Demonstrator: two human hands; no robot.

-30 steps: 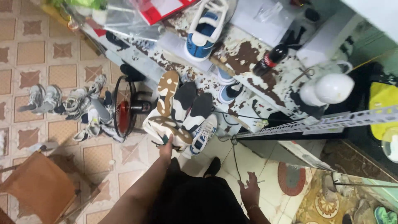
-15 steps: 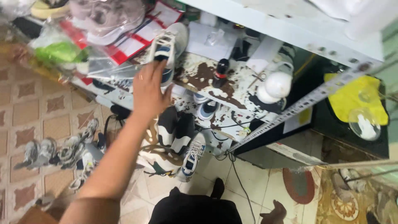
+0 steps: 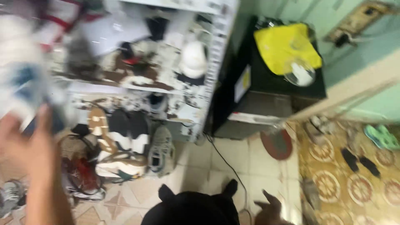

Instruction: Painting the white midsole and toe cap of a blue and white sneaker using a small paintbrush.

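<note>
A: From the head view, what's in hand?

B: The left hand (image 3: 31, 146) is raised, grasping a blurred white and blue shoe (image 3: 25, 89) beside the shelf (image 3: 137, 85). It looks like the lifting-away step.

A: The right hand (image 3: 271, 210)?

B: Low by the floor tiles (image 3: 233, 158), fingers loose, holding nothing. Next needs a steady grip on the shoe.

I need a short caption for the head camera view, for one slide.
Left hand lifts a blurred blue-and-white shoe beside a cluttered shelf; right hand hangs low, empty, above the tiled floor.
</note>
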